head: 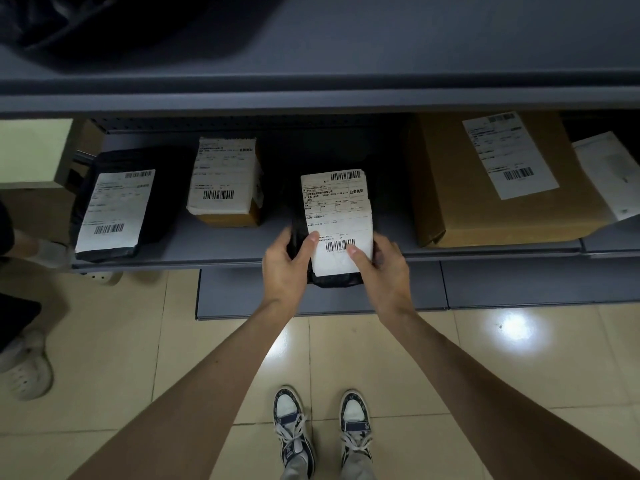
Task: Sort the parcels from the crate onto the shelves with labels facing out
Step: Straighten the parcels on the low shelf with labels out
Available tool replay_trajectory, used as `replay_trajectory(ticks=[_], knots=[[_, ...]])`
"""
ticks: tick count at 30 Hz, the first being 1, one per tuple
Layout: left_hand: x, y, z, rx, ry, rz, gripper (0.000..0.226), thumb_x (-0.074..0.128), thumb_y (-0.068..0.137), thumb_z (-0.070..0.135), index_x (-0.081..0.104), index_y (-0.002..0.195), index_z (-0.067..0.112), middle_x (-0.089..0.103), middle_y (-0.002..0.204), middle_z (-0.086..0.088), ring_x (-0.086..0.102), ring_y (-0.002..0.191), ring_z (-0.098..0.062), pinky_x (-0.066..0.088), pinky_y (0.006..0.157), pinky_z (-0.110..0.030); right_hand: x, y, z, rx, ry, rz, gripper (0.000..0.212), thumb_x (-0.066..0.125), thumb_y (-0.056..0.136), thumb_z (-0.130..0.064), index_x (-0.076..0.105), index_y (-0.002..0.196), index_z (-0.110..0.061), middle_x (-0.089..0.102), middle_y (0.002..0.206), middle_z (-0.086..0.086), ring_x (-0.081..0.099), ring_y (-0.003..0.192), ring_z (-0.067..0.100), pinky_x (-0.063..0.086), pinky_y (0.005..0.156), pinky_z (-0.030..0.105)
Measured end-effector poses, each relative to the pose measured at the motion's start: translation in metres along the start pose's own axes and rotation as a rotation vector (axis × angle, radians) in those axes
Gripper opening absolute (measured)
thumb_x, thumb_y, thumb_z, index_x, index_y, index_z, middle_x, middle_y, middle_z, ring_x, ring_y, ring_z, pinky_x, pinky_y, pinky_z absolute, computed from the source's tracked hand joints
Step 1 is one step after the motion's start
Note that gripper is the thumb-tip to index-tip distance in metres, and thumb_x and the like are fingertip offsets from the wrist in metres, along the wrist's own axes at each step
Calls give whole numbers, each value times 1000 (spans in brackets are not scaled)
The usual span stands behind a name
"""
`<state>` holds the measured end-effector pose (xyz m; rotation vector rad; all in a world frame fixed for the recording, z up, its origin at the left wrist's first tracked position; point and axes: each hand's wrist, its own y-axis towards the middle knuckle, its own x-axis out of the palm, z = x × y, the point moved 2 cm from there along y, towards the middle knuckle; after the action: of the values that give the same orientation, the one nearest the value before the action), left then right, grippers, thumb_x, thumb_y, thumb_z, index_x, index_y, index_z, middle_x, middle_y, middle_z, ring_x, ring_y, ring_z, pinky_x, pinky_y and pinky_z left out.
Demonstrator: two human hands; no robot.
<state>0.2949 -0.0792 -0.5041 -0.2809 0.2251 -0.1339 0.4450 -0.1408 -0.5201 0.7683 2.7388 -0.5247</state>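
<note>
A black bag parcel (337, 209) with a white barcode label facing up and toward me lies on the grey shelf (221, 244), its near end over the shelf's front edge. My left hand (285, 268) grips its near left corner, thumb on the label. My right hand (382, 270) grips the near right corner, thumb beside the lower barcode. On the same shelf lie a black bag parcel (121, 209) at the left, a small brown box (225, 183) with a white label, and a large cardboard box (498, 178) at the right. No crate is in view.
A white flat parcel (607, 171) leans at the far right. An upper shelf (311, 88) overhangs, with a dark bag (121, 26) on it. A lower shelf (322, 296) juts out below. Another person's feet in light shoes (29, 372) stand at the left. My sneakers (322, 431) are on the tile floor.
</note>
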Motion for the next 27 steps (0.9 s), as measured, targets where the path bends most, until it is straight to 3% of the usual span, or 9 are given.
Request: replay_trajectory(ticks=[3,7,9,10,12,16,20,23,27], knots=[[-1,13,11,-2,119,8,42,71,85,51,67,110,18,65,116,0,65,106,-16,53,98,-42,0,12,-10,-5,-48,11,36,70,88,-28,63,121,-14,63,114,6,65,101,18,57,77,24],[1,28,29,1,195,-45,60,76,84,27,54,139,18,56,133,3,54,121,-10,44,101,-18,2,29,-27,0,-62,19,35,68,90,-24,62,122,-10,67,110,7,64,98,19,46,68,10],[2,37,38,11,224,-64,70,72,87,15,41,150,18,54,137,8,48,122,-4,36,94,-2,4,37,-39,10,-58,11,37,66,92,-23,59,126,-10,66,115,7,63,103,19,45,71,10],[2,43,41,22,243,-71,75,71,89,14,34,154,19,51,141,9,46,127,-5,34,98,-1,4,42,-44,10,-52,6,39,65,93,-22,57,129,-10,66,119,7,62,108,19,46,75,12],[0,56,45,42,304,-80,81,69,92,18,23,158,22,44,153,3,41,139,-13,32,111,-15,7,50,-54,5,-75,-5,41,62,95,-19,54,134,-11,63,125,7,59,115,19,44,81,14],[-4,70,42,16,396,-95,76,65,96,19,22,159,20,38,157,-5,36,144,-19,26,101,-9,12,58,-60,-21,-211,-79,37,58,97,-15,53,133,-12,61,130,9,59,119,22,46,81,13],[-10,70,39,-2,492,-94,72,65,97,24,26,157,13,39,156,-10,35,145,-24,26,114,-23,10,60,-57,-1,-398,-148,35,57,98,-23,55,131,-11,63,127,11,61,114,26,48,83,23],[-16,64,46,94,582,-63,70,63,97,21,28,156,14,37,155,-11,35,143,-26,26,115,-26,1,60,-66,-76,-591,-164,37,57,96,-30,55,129,-14,61,126,12,57,117,29,48,86,30],[-21,47,61,273,737,-73,52,58,98,23,44,146,10,44,144,-15,44,133,-33,37,114,-41,-18,52,-92,-172,-878,-186,41,53,98,-34,52,133,-13,51,132,15,46,125,34,45,94,40]])
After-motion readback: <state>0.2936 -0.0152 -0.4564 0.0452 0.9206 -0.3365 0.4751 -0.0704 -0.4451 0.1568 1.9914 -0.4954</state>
